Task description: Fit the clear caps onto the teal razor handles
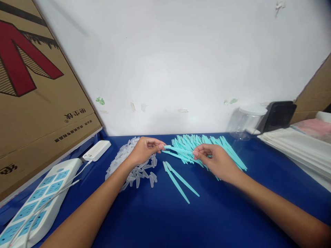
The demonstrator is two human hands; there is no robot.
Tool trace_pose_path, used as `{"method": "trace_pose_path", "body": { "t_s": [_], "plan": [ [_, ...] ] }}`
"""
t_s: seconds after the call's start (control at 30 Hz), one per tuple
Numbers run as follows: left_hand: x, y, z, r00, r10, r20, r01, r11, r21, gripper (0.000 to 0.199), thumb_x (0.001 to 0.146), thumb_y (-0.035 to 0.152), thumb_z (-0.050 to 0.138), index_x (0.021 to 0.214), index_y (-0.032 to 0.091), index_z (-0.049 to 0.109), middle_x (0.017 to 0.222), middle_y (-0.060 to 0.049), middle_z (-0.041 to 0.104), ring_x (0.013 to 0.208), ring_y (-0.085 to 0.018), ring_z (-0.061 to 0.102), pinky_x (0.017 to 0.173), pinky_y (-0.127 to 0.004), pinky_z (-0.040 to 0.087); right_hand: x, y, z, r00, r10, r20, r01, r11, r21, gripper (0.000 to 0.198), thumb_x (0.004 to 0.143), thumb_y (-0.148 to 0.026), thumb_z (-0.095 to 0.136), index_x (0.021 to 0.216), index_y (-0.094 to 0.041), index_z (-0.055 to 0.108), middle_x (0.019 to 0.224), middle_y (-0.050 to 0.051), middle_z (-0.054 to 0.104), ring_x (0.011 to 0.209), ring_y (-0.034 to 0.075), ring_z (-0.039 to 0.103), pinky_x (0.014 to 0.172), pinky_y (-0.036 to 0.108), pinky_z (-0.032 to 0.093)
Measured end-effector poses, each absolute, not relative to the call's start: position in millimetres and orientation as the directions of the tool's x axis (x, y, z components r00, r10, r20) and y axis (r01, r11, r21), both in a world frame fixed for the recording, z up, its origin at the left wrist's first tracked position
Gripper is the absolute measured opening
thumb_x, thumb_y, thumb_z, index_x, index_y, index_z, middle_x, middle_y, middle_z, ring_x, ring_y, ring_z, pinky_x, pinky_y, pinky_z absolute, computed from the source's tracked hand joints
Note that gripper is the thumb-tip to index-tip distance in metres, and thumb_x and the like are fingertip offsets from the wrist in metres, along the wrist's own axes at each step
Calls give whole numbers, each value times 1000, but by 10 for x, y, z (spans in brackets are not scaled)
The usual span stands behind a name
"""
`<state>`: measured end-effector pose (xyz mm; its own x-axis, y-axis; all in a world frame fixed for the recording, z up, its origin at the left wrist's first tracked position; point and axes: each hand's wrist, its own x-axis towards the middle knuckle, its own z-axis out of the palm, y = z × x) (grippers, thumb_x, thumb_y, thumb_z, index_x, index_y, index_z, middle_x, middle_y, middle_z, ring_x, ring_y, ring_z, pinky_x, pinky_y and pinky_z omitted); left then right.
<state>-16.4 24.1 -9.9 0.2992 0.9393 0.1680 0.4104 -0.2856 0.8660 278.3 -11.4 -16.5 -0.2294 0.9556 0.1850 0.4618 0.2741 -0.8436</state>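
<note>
A turquoise eyebrow razor (181, 150) is stretched between my two hands, above the table. My right hand (216, 160) pinches its handle between thumb and fingertips. At the head end, my left hand (146, 150) is closed on what looks like a small translucent blade cap (167, 147), partly hidden by the fingers. Below and left of that hand spreads a pile of translucent blade caps (119, 160). Behind my right hand lies a heap of turquoise eyebrow razors (192, 142). Two more razors (178, 179) lie in front, close together at their heads.
A white power strip (49, 189) with cables and a white device (97, 150) are at left, beside a large cardboard box (38, 103). At back right stand a clear jar (247, 124) and a black object (279, 115), near stacked white trays (297, 144). The blue table (155, 220) meets a white wall.
</note>
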Motion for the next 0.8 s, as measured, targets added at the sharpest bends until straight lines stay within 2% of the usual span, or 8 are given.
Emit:
{"method": "trace_pose_path", "body": {
  "t_s": [0.13, 0.3, 0.5, 0.63, 0.73, 0.8],
  "plan": [
    [-153, 228, -82, 296, 942, 162, 424, -281, 861, 36, 87, 50, 74, 101, 17, 81, 92, -11, 80, 77, -21, 72, 69, -31, 57, 2772, -122, -187, -253, 952, 171, 455, 273, -848, 23, 92, -39, 61, 81, -20, 68, 78, 5, 74, 74, 20, 67, 74, 34, 51],
    [-155, 234, -82, 300, 941, 155, 438, -281, 854, 39, 87, 51, 73, 102, 16, 80, 92, -12, 80, 77, -21, 72, 68, -30, 56, 2753, -161, -154, -281, 953, 110, 473, 238, -848, 24, 93, -40, 62, 83, -20, 70, 77, 5, 74, 74, 20, 67, 71, 33, 50],
    [-75, 195, -110, 390, 912, 130, 428, -305, 851, 34, 87, 50, 74, 101, 20, 82, 91, -8, 80, 81, -21, 72, 72, -30, 56, 2727, -221, -152, -430, 900, 66, 480, 290, -828, 26, 95, -42, 61, 85, -20, 73, 73, 3, 73, 70, 18, 65, 67, 31, 48],
    [-32, 164, -90, 398, 903, 159, 540, -371, 756, 30, 87, 50, 73, 97, 24, 83, 86, -5, 79, 71, -17, 65, 62, -27, 47, 2735, -237, -180, -481, 870, 108, 515, 380, -768, 27, 96, -41, 59, 82, -22, 71, 68, -1, 67, 62, 15, 57, 60, 29, 44],
    [-91, 169, -39, 376, 900, 221, 628, -423, 653, 27, 88, 48, 71, 92, 24, 83, 80, -4, 75, 67, -15, 57, 62, -27, 42, 2748, -239, -184, -483, 863, 151, 596, 450, -665, 25, 96, -39, 59, 80, -23, 70, 65, -2, 63, 57, 14, 51, 56, 29, 39],
    [-166, 178, 9, 382, 899, 215, 662, -429, 615, 27, 87, 47, 72, 86, 22, 82, 71, -2, 69, 63, -14, 51, 59, -27, 37, 2751, -239, -184, -496, 853, 163, 635, 484, -601, 25, 96, -37, 59, 79, -23, 69, 66, -2, 64, 58, 14, 52, 56, 29, 38]
  ]
}}
